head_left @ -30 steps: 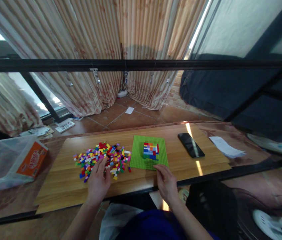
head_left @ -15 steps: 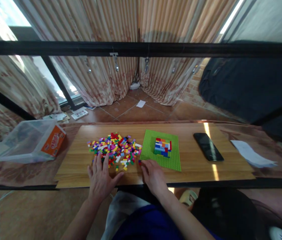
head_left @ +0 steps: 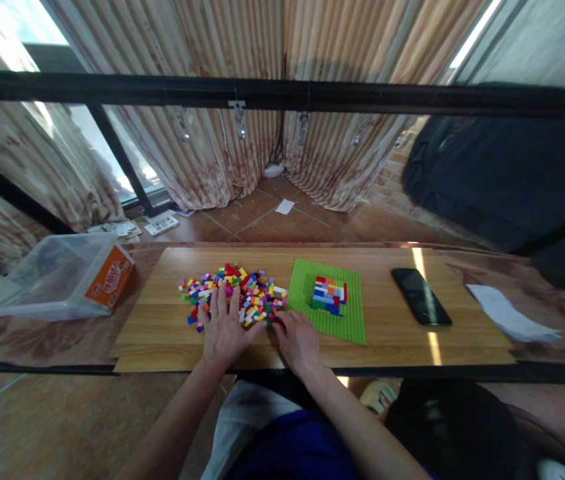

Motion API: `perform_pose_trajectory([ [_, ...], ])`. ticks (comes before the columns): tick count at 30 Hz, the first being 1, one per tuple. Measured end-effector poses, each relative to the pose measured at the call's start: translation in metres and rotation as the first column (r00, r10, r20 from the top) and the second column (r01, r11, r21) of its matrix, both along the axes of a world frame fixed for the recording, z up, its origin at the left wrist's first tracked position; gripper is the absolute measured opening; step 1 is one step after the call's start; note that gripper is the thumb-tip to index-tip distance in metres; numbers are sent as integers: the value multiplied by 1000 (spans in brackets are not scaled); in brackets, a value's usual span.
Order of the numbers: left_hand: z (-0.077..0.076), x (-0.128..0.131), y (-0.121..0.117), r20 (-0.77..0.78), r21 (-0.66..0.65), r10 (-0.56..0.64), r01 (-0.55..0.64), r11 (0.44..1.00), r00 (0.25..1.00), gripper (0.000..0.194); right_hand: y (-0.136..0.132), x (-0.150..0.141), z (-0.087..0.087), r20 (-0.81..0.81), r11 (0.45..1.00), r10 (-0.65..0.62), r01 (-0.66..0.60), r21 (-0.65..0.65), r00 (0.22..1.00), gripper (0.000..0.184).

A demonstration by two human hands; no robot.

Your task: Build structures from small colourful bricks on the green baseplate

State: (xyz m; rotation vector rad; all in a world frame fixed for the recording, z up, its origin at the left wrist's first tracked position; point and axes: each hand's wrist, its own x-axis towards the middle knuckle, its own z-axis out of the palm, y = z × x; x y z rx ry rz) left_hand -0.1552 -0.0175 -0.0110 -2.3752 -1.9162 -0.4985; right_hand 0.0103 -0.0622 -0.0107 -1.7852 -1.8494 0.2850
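A loose pile of small coloured building bricks (head_left: 249, 287) lies on the wooden board. My left hand (head_left: 225, 333) rests palm down on the pile's near side, fingers spread, holding nothing. My right hand (head_left: 299, 340) is at the pile's near right edge, beside the baseplate. Its thumb and fingers are bent together in a pinch; whatever is between the tips is too small to make out. On the green studded baseplate (head_left: 352, 327) sits a low block of joined bricks (head_left: 329, 295) in red, white, blue, orange and other colours.
A black phone (head_left: 421, 297) lies on the wooden board (head_left: 382, 350), right of the baseplate. White paper (head_left: 509, 313) is farther right. At the left stands a clear plastic box (head_left: 62, 273) with an orange label. A dark rail (head_left: 262, 92) crosses in front of the curtains.
My left hand has moved right and forward, farther over the bricks. My right hand has shifted slightly left and forward, to the pile's edge. The view has tilted slightly.
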Motion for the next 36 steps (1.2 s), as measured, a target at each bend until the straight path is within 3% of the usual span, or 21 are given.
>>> perform_pose_trajectory([
  [5,0,4,6,13,11,-7,7,1000,1000,90,12,9,0,-72,998,-26,30,48,997,26],
  [14,1,-2,3,94,87,-86,78,993,992,77,25,19,14,64,1000,-9,10,-15,998,22],
  [24,1,-6,3,122,213,-284,254,943,951,49,26,15,6,-234,998,2,11,57,972,16],
  [28,2,-7,3,122,277,-399,355,893,909,41,22,-1,12,-440,996,-30,64,62,897,12],
  [32,3,-9,3,122,355,-473,407,841,872,21,18,-25,15,-677,999,-32,30,-14,736,10],
  [36,3,-10,3,106,408,-501,422,810,859,9,18,-32,12,-757,996,-76,21,-82,649,12],
])
